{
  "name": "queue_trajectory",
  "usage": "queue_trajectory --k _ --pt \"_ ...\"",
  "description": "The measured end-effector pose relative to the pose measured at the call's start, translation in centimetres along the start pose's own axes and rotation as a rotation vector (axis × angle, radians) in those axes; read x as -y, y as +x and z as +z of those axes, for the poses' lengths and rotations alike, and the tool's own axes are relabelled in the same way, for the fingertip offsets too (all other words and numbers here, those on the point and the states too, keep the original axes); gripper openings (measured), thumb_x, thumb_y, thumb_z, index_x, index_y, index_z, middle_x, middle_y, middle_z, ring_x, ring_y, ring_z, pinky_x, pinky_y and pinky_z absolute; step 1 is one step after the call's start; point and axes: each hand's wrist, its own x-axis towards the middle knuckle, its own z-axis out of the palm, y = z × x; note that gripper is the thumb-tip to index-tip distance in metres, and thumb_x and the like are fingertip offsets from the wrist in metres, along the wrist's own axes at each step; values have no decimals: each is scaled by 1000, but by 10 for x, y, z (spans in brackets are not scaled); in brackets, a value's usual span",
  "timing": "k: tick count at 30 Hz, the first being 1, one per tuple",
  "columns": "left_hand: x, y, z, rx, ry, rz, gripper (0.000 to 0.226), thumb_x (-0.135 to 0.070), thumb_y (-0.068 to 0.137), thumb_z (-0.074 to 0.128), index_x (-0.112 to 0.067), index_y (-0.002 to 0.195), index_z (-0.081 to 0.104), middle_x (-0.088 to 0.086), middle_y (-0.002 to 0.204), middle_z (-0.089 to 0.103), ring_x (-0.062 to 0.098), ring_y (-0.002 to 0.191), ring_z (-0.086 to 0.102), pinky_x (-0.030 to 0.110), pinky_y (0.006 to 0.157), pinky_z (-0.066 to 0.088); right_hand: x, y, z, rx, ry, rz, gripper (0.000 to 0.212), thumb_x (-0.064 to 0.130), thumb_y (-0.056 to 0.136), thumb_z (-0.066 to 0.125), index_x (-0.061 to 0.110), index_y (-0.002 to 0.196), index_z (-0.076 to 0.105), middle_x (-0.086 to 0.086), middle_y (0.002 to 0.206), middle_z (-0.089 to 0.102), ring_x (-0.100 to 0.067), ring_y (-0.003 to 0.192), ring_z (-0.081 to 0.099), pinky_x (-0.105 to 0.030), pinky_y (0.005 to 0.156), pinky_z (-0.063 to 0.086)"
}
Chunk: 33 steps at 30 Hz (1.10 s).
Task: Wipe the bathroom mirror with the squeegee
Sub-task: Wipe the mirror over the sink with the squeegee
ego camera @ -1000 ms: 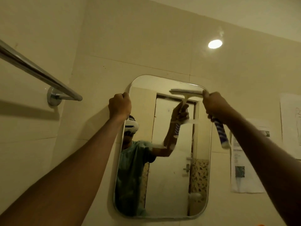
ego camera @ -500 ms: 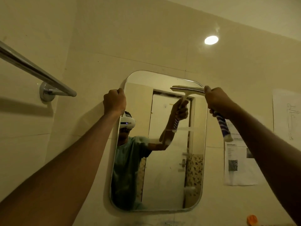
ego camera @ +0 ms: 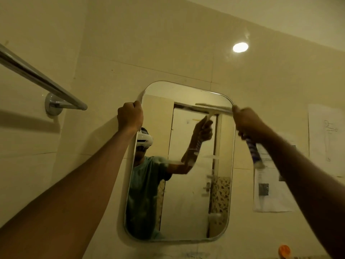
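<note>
Head view: looking up at a tiled wall, both bare arms raised toward it.
Mirror (ego camera: 186, 212): an upright rectangle with rounded corners and a thin bright rim, fixed to the wall. Its glass reflects the person, a pale door and a strip of patterned tile.
Squeegee (ego camera: 212, 107): a long, thin, pale blade lies almost level across the mirror's upper right part. Its right end is at the mirror's right edge, just below the top right corner. A pale neck slants down from the blade. The handle, striped blue and white, sticks out below the fist, beyond the mirror's right edge. Its outline is blurred.
Right hand (ego camera: 246, 122): clamped round the squeegee's handle, fingers wrapped tight, at the mirror's right edge near the top.
Left hand (ego camera: 130, 116): curled into a fist against the mirror's left edge, near the top left corner. Whether the fingers hook round the rim, I cannot tell.
Towel rail (ego camera: 37, 77): a chrome bar on a round mount, up on the wall left of the mirror.
Paper sheets (ego camera: 268, 187): stuck to the wall right of the mirror.
Orange object (ego camera: 284, 251): low, under the mirror's bottom right corner, too small to identify.
</note>
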Motion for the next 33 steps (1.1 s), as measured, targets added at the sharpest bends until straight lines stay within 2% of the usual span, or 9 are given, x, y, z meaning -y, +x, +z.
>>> queue_trajectory --k 4,7,11,14,19,24,27,30,33 --pt "1 2 1 8 -17 -15 45 -21 98 31 6 77 60 19 77 59 30 73 53 39 69 44 14 19 -5 32 6 29 42 40 103 28 4 92 47 -7 66 48 -15 50 46 -25 42 40" --pt "2 3 1 14 -14 -16 42 -21 98 31 3 75 57 17 78 58 29 74 53 37 69 41 -23 -25 22 91 -43 44 38 34 104 30 11 78 46 -6 64 48 -15 48 45 -27 44 43" --pt "0 -2 1 0 -4 5 42 -20 99 32 1 73 57 16 76 58 28 73 53 35 67 40 -58 -88 51 214 2 83 42 33 104 31 11 75 51 -3 58 47 -12 44 41 -27 45 41" --pt "0 -2 2 -20 2 13 44 -21 99 32 4 76 61 20 78 61 36 78 58 40 70 45 -25 -57 39 148 -55 28 49 40 103 31 8 72 52 -4 57 48 -13 44 43 -24 44 40" --pt "3 2 2 -32 -19 27 43 -21 98 33 -2 67 56 26 83 67 39 83 62 42 76 50 66 14 8 37 -16 -43 39 37 103 30 3 97 49 -6 66 50 -14 49 47 -24 44 43" --pt "5 4 -1 19 -31 16 46 -21 99 33 -6 57 47 12 66 54 28 66 51 32 65 37 17 -38 56 107 -143 -67 37 27 104 29 0 89 50 -11 73 53 -22 58 52 -39 58 52" --pt "4 5 -6 62 -20 11 46 -21 99 33 -6 57 46 7 59 48 26 65 46 32 64 32 -17 -97 91 204 -75 56 44 35 103 32 5 81 57 -7 67 55 -15 51 50 -31 49 47" --pt "4 4 -10 101 -38 -4 46 -20 98 34 -5 56 43 6 57 45 27 65 44 32 63 31 8 -89 80 213 -57 38 46 39 103 33 9 76 55 -5 61 53 -12 45 47 -23 43 41" --pt "5 6 -14 158 -75 -40 45 -23 98 34 5 71 57 14 68 57 31 71 52 35 66 41 62 -34 44 77 -65 -78 41 30 104 30 4 87 56 -9 68 52 -15 48 48 -30 48 48"
